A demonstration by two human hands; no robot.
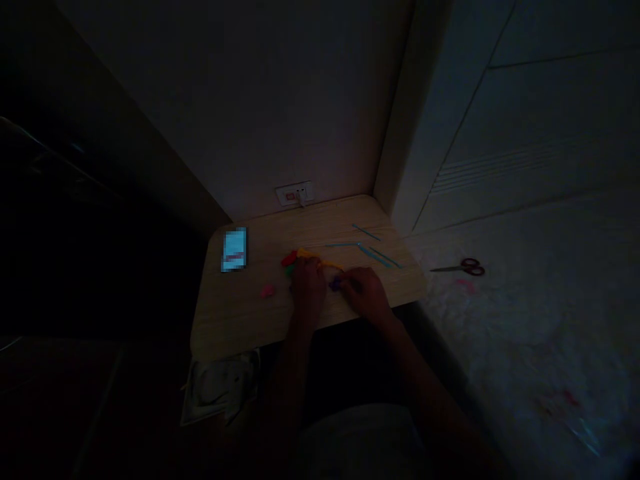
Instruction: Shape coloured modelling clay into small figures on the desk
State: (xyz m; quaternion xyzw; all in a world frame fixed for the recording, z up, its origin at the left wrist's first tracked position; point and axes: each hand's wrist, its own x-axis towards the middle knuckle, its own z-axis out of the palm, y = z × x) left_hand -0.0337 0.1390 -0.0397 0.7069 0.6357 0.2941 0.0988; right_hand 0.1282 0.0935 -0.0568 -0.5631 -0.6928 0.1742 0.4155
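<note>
In dim light, my left hand rests on the small wooden table, fingers curled over a soft-looking yellow strand. Red and green pieces peek out beside those fingers. The strand runs rightward to my right hand, whose thumb and fingers pinch at its end. Just under the right fingertips lies a dark purple piece; whether they touch it I cannot tell. A pink piece sits left of my left hand. The material of these coloured pieces is too dark to make out.
Several thin blue sticks lie at the table's right. A lit phone is at its left. Scissors lie on the pale crumpled surface to the right. A wall socket with a plug is behind the table.
</note>
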